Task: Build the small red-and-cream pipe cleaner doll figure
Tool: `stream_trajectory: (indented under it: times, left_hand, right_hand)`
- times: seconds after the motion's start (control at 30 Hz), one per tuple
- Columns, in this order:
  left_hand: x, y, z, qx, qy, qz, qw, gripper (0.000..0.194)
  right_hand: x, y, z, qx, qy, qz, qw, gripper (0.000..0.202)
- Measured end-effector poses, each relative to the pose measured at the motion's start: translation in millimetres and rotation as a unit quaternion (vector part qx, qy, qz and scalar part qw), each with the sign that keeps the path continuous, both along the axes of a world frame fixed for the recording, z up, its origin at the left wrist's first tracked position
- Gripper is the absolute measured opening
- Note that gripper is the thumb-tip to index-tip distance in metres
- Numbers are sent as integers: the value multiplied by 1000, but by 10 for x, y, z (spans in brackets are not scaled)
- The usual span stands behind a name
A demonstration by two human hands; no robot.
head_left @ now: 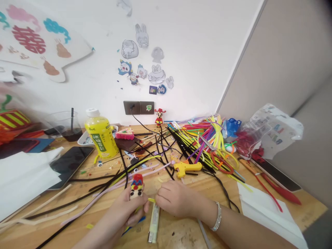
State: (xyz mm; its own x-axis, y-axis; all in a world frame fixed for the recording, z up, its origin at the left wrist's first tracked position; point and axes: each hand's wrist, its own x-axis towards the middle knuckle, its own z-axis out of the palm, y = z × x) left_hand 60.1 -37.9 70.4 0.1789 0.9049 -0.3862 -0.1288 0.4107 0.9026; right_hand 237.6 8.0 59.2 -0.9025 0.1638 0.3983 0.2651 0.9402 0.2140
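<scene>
My left hand [133,207] is closed around a small pipe-cleaner figure [137,188] with a red top, blue trim and black eye-like spots. Blue and yellow strands hang below that hand. At the tip of my right hand [173,199], whose fingers are pinched together, a short yellow pipe-cleaner piece [151,200] sticks out toward the figure. Between and below both hands a pale lighter [154,224] lies on the wooden table [178,231]. Just beyond my right hand rests a yellow glue gun [187,168].
Black pipe cleaners [103,186] criss-cross the tabletop. Bundled coloured pipe cleaners [207,138] and scissors [206,141] lie at back right. A yellow drink bottle [101,135], a plastic cup [67,129] and a dark tablet [70,164] stand or lie left. A red-hatted figurine [159,118] stands by the wall.
</scene>
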Motion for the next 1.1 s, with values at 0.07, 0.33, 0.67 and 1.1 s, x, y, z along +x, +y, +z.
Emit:
stream_trajectory:
  times: [0.07,0.33,0.67,1.1]
  left_hand:
    - [-2,-3,3,10,5,-6,1000,17]
    - [70,-57,37,60,-24,8,998,29]
    - [85,-71,10,75,-12,21,997,33]
    - [74,-58,32,76,-25,41,996,34]
  right_hand:
    - [1,0,-2,-32,-3,18,999,24]
    - [-88,-40,-19,-503,280,-86,813,17]
    - [-47,-29,58,-380,226,-54,895,21]
    - [-61,-35,62,-508,179,-76,839,33]
